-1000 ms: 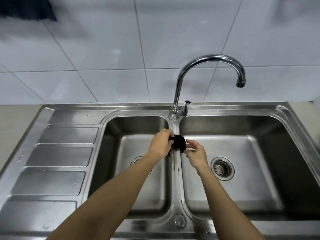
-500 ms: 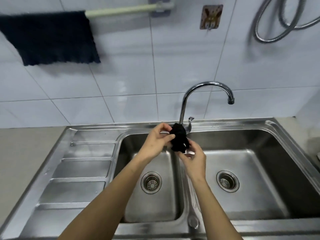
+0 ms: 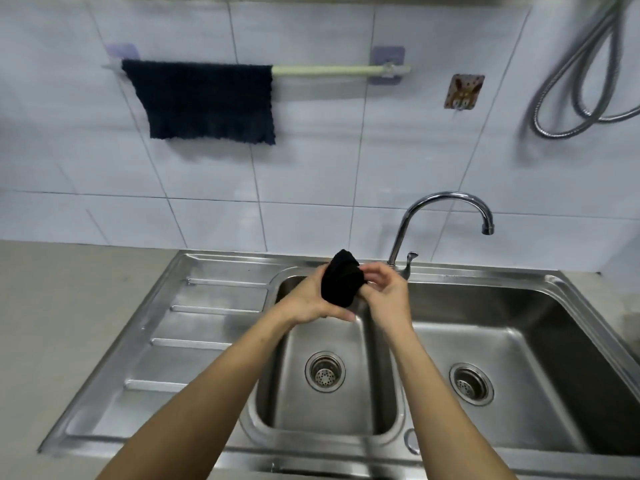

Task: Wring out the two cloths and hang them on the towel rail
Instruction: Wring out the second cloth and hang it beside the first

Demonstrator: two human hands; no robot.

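A black cloth (image 3: pixel 340 280), bunched into a tight wad, sits between my two hands above the back of the left sink basin. My left hand (image 3: pixel 309 300) grips its left side and underside. My right hand (image 3: pixel 384 289) pinches its right edge with the fingertips. A second dark navy cloth (image 3: pixel 207 102) hangs spread flat over the left part of the pale green towel rail (image 3: pixel 332 70) on the tiled wall. The right part of the rail is bare.
A steel double sink (image 3: pixel 571 296) has a ribbed drainboard (image 3: pixel 194 327) at the left and a curved tap (image 3: pixel 446 216) behind the divider. A patterned wall hook (image 3: pixel 463 91) and a looped metal hose (image 3: pixel 585 74) hang at the right. A beige counter (image 3: pixel 69 323) lies left.
The view has tilted up, bringing the rail and hung cloth fully into sight. Both hands have lifted the wadded black cloth from low over the sink divider to above the left basin's back.
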